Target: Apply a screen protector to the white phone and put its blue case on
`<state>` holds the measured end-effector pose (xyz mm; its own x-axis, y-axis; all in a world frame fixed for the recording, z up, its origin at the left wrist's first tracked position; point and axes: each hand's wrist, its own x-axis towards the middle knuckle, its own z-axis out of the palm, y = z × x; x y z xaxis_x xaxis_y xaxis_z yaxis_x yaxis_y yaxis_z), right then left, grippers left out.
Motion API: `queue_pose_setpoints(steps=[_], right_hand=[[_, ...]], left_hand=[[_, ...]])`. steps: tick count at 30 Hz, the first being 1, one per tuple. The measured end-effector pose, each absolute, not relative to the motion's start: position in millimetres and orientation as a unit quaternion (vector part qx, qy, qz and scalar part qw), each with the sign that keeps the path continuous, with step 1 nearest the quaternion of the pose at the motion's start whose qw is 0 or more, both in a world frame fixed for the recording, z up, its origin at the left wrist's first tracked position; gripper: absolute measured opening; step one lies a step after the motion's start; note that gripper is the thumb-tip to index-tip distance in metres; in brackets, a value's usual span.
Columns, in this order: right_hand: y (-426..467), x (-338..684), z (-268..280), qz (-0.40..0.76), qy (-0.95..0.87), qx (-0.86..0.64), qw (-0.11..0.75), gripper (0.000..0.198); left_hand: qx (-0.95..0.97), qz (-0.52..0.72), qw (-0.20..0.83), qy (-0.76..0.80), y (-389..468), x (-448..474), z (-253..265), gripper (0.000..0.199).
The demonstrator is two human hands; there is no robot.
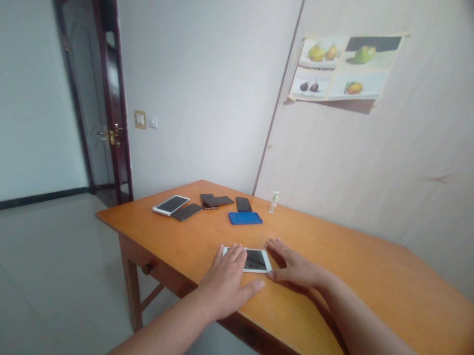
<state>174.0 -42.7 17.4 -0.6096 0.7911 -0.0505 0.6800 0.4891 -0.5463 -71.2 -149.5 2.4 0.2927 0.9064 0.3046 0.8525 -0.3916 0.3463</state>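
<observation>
A white-framed device (257,260) with a dark screen, a phone or small tablet, lies flat near the front of the wooden table. My left hand (227,287) lies across its left part, fingers stretched out and thumb apart, hiding much of the screen. At the right end, my right hand (293,264) is open, its thumb at the lower right corner and its fingers arched above the table. I cannot tell whether that thumb presses the edge. Behind the device lies a blue phone case or cased phone (245,218).
Farther back are a black phone (243,204), a stack of dark phones or wallets (218,201), a dark phone (187,212) and another white-framed device (171,204). A small pump bottle (274,202) stands by the wall. The table's front edge (178,270) runs close to my left forearm.
</observation>
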Motion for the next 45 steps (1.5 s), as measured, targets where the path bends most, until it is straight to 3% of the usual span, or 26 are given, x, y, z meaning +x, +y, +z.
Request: queue_pose_setpoints(steps=[5,11,17,22,26,33,38,45], right_hand=[[-44.5,168.1,19.4,0.243,-0.868,-0.422,0.101,0.083],[-52.4,161.0,17.1,0.233,-0.862,-0.419,0.166,0.065],[-52.5,156.2,13.1,0.206,-0.852,-0.451,0.167,0.069],[-53.8,155.2,14.2,0.2,-0.853,-0.449,0.178,0.063],[-53.2,154.6,13.1,0.193,-0.856,-0.438,0.192,0.054],[-50.1,156.5,8.0,0.208,-0.854,-0.425,0.218,0.058],[-54.4,154.9,12.5,0.202,-0.844,-0.451,0.21,0.052],[-60.0,154.0,22.6,0.211,-0.845,-0.45,0.2,0.05]], left_hand=[[0.814,0.196,0.074,0.542,-146.4,-75.2,7.6,0.086],[0.835,0.155,0.075,0.523,-126.9,-79.6,11.6,0.089],[0.825,0.16,0.01,0.542,-106.1,-89.0,10.8,0.082],[0.801,0.15,-0.012,0.58,-109.6,-88.1,8.4,0.09],[0.825,0.142,-0.005,0.547,-115.4,-59.1,10.6,0.092],[0.862,0.17,0.02,0.477,-115.6,-13.9,13.6,0.087],[0.848,0.157,0.001,0.505,-119.3,-48.9,12.7,0.08],[0.813,0.117,-0.026,0.569,-124.8,-95.6,10.3,0.089]])
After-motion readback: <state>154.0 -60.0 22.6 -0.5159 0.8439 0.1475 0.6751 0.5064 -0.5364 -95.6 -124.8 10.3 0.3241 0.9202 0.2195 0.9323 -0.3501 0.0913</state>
